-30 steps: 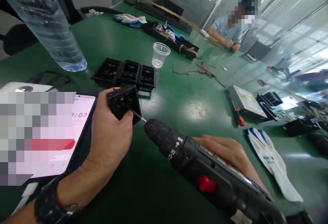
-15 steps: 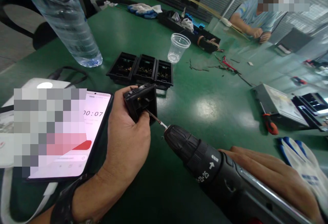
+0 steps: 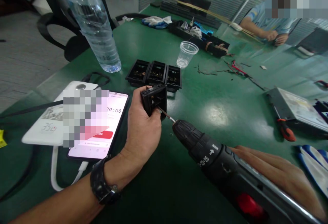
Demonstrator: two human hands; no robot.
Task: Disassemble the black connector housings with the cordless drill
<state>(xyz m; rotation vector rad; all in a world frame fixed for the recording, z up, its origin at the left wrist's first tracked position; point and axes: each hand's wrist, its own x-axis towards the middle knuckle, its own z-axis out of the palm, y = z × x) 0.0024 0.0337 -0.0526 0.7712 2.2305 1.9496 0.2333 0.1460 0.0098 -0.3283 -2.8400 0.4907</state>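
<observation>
My left hand (image 3: 142,130) grips a small black plastic housing (image 3: 154,97), tilted with its open side toward me, just above the green table (image 3: 210,91). My right hand (image 3: 279,176) holds a black cordless drill (image 3: 220,164), fingers stretched along its far side. The drill's bit (image 3: 166,115) reaches into the housing's lower right corner. A row of three similar black housings (image 3: 155,73) lies just beyond my left hand.
A phone (image 3: 102,128) showing a timer lies left of my hand on a white power bank (image 3: 48,121). A water bottle (image 3: 94,26) and a clear cup (image 3: 187,54) stand behind. A screwdriver (image 3: 284,131), metal box (image 3: 297,109) and glove (image 3: 315,162) lie right. A co-worker's hands (image 3: 276,38) rest far right.
The view has swung left and back, showing more of the table's left side. The timer went from 00:07 to 00:08. The bit stays in the housing held by my left hand.
</observation>
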